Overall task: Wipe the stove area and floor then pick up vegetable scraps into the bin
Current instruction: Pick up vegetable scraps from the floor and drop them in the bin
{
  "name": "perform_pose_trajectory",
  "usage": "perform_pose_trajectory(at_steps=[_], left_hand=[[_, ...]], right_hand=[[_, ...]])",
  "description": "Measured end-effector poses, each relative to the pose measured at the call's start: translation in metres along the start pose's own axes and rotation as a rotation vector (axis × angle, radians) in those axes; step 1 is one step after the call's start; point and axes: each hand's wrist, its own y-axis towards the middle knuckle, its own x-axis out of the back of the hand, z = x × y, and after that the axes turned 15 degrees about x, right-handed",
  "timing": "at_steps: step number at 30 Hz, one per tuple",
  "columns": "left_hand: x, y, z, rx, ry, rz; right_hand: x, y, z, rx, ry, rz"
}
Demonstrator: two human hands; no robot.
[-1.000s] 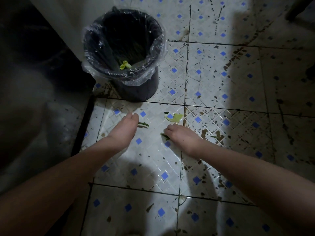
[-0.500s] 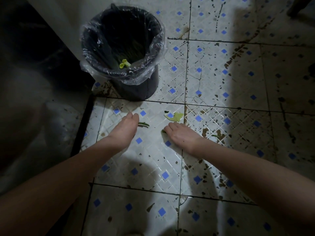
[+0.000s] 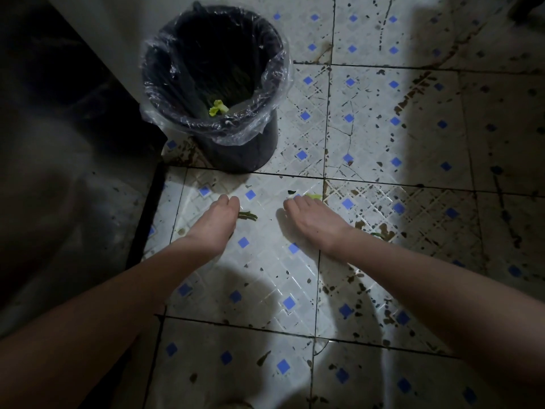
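Floor (image 3: pixel 368 119): glossy glazed tile, embossed diamond texture, blue insets, dark stains. Bin (image 3: pixel 244 152): matt black plastic, lined with crinkly clear plastic bag (image 3: pixel 274 69), shiny.

green scrap (image 3: pixel 248 215) on floor (image 3: pixel 265 273), lined bin (image 3: pixel 241 152) upright

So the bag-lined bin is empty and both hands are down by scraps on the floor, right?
Not empty: the head view shows a yellow-green scrap inside the bag-lined bin. Left hand and right hand are indeed down by floor scraps.
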Motion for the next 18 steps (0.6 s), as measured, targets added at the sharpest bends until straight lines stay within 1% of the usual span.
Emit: perform_pose_trajectory(at_steps=[1, 3, 4, 6, 9, 15, 18], left_hand=[[0.000, 0.000, 0.000, 0.000, -0.002, 0.000], [0.001, 0.000, -0.001, -0.002, -0.009, 0.004], [0.001, -0.001, -0.002, -0.006, -0.013, 0.006], [0.001, -0.001, -0.003, -0.017, -0.015, 0.010], [0.000, 0.000, -0.004, -0.007, -0.024, 0.006], [0.000, 0.001, -0.006, -0.025, -0.025, 0.011], [0.001, 0.001, -0.007, -0.016, -0.033, 0.008]], right_hand=[[0.002, 0.001, -0.001, 0.000, 0.018, -0.045], [0.003, 0.004, -0.004, 0.008, -0.063, -0.090], [0.001, 0.005, -0.006, -0.012, -0.099, -0.082], [-0.003, 0.005, -0.010, -0.082, -0.120, -0.002], [-0.003, 0.001, -0.012, -0.109, -0.049, 0.067], [0.000, -0.004, -0.007, -0.065, -0.026, 0.028], [-0.001, -0.007, -0.004, 0.024, -0.072, 0.025]])
